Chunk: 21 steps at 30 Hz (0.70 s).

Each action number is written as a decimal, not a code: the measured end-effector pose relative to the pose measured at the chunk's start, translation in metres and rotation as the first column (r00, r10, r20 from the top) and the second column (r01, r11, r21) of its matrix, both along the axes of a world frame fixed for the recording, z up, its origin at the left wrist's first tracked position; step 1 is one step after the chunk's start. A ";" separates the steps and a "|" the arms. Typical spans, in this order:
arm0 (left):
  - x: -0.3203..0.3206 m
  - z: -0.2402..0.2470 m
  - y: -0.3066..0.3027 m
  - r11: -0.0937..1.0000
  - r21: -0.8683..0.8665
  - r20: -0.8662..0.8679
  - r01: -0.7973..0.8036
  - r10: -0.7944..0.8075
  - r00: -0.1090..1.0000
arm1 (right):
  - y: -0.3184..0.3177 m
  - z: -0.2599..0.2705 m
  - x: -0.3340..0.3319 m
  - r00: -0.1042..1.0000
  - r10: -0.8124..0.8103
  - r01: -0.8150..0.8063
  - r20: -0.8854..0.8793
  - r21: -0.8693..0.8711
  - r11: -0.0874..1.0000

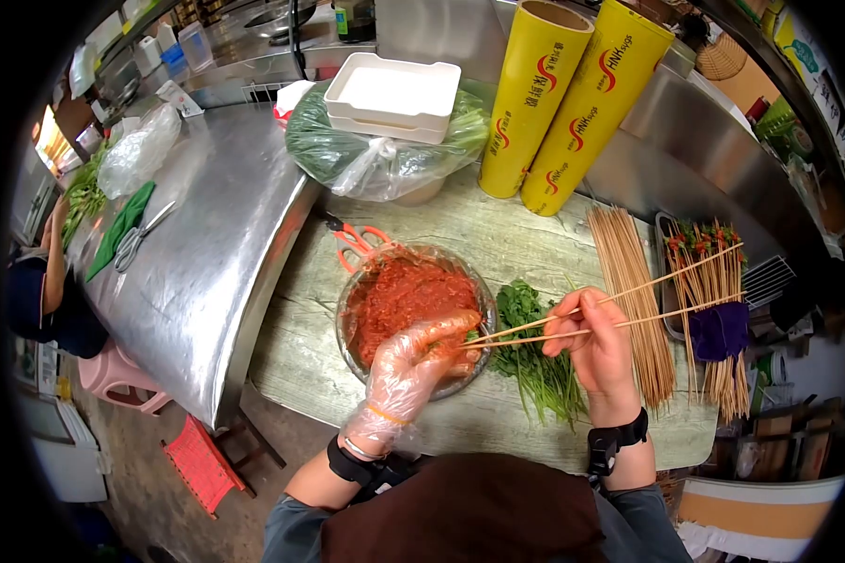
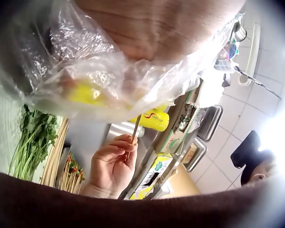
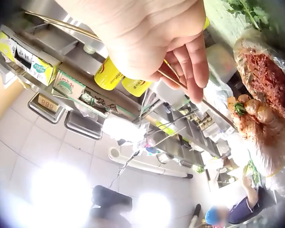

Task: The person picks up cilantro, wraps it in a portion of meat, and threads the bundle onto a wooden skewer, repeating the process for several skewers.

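A thin clear plastic glove covers my left hand (image 1: 408, 361), which is over a bowl (image 1: 490, 302) of red, minced-looking seasoned meat (image 1: 413, 291). Its curled fingers pinch a small green leafy sprig (image 3: 239, 109), with red paste smeared on the glove. My bare right hand (image 1: 591, 342) holds two long bamboo skewers (image 1: 526, 327) between thumb and fingers. Their tips meet at the left hand's fingertips, and the long ends spread away to the right. Beneath the skewers, between bowl and right hand, lies a bunch of leafy green herbs (image 1: 545, 375).
Loose bamboo skewers (image 1: 629, 366) lie right of the herbs, beside a tray (image 1: 671, 324) with filled skewers and a purple cloth (image 1: 720, 333). Orange-handled scissors (image 1: 361, 239) touch the bowl's back. Two yellow rolls (image 1: 535, 94) and bagged greens (image 1: 319, 141) stand behind. Another person (image 1: 56, 281) is left.
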State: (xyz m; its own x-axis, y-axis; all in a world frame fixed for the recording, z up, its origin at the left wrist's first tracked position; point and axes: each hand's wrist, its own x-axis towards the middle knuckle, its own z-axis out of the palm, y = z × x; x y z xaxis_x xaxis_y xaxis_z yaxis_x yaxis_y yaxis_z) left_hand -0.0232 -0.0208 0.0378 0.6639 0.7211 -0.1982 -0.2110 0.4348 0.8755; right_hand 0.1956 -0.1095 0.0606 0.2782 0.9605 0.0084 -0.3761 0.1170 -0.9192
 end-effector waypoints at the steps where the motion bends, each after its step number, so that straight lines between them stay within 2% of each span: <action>1: 0.000 -0.001 0.000 1.000 0.001 0.002 0.003 -0.003 1.000 | 0.001 0.000 -0.001 1.000 -0.013 0.013 0.000 0.000 1.000; 5: -0.001 0.004 0.000 1.000 -0.003 -0.003 0.028 -0.028 1.000 | 0.004 0.000 -0.009 0.996 -0.086 0.087 0.011 -0.069 0.994; 8: -0.001 0.000 -0.002 0.998 -0.062 0.092 -0.002 0.007 0.996 | 0.004 0.002 -0.008 0.995 -0.072 0.077 0.064 -0.083 0.994; 11: -0.001 -0.002 0.002 0.971 -0.239 0.173 0.029 0.013 0.985 | 0.004 0.008 -0.008 0.991 -0.058 0.068 0.120 -0.078 0.995; 14: -0.002 0.004 0.001 0.954 -0.298 0.138 0.007 0.035 0.990 | 0.003 0.014 -0.005 0.981 0.000 0.019 0.193 -0.095 0.995; 17: -0.004 -0.007 0.000 0.985 -0.166 0.129 0.049 -0.027 0.991 | 0.004 0.023 -0.006 0.960 0.065 -0.032 0.274 -0.123 0.992; 21: -0.003 -0.010 0.003 0.982 -0.188 0.134 0.038 -0.013 0.991 | 0.007 0.026 -0.005 0.947 0.092 -0.059 0.307 -0.116 0.991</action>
State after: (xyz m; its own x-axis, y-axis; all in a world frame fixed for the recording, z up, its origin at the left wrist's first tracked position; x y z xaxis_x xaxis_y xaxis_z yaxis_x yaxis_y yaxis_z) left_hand -0.0267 -0.0182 0.0279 0.7108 0.6613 -0.2395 -0.3051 0.5967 0.7422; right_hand 0.1905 -0.1026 0.0871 0.2044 0.9787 -0.0185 -0.0738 -0.0034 -0.9973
